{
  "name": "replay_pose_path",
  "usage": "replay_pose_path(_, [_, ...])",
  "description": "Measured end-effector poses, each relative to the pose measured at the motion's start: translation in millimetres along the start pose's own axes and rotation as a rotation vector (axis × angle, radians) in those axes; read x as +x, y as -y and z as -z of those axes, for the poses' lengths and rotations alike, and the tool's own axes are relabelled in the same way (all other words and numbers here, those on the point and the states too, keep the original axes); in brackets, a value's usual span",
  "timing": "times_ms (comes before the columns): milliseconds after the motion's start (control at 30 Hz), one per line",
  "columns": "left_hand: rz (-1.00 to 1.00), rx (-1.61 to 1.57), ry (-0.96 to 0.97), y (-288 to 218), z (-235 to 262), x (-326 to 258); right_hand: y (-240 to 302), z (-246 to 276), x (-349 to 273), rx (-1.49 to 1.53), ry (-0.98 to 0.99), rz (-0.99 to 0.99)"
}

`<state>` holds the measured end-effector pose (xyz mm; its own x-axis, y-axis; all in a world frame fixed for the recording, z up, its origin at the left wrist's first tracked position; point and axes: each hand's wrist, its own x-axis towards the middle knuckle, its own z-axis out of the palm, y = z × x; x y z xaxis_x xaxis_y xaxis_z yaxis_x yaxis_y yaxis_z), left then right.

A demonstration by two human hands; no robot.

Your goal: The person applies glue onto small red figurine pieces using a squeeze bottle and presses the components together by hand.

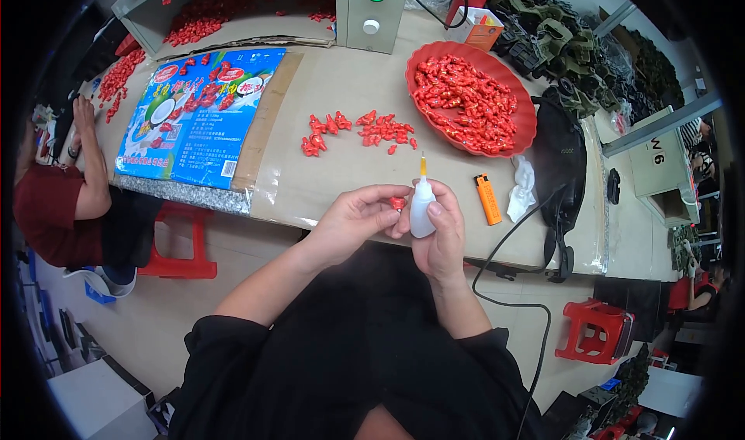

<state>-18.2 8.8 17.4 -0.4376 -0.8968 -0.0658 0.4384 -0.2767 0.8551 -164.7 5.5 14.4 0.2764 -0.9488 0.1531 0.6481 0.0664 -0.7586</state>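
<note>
A flat blue printed bag (200,116) lies on the table at ten o'clock; a small orange-and-white box (483,27) sits at one o'clock.

Left hand (358,216) pinches a small red piece (397,202); right hand (439,234) holds a glue bottle (421,207)

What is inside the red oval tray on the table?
The red oval tray holds a heap of small shiny red pieces. Its floor beneath the heap is mostly covered, so anything underneath cannot be seen.
</note>
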Motion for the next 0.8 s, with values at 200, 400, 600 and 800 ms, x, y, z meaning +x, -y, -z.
replay_pose_path(200, [-0.125, -0.122, -0.19, 2, 1, 6, 3, 5, 3, 0.029, -0.152, -0.001])
replay_pose_path(400, [-0.233, 0.218, -0.254, 3, 17, 12, 21, 33, 9, -0.081, -0.293, 0.131])
replay_pose_path(600, [-0.27, 0.297, -0.277, 9, 13, 13, 20, 37, 12, -0.027, -0.26, 0.167])
replay_pose_path(800, [-0.275, 0.374, -0.282, 11, 12, 11, 6, 28, 6, -0.27, -0.23, 0.25])
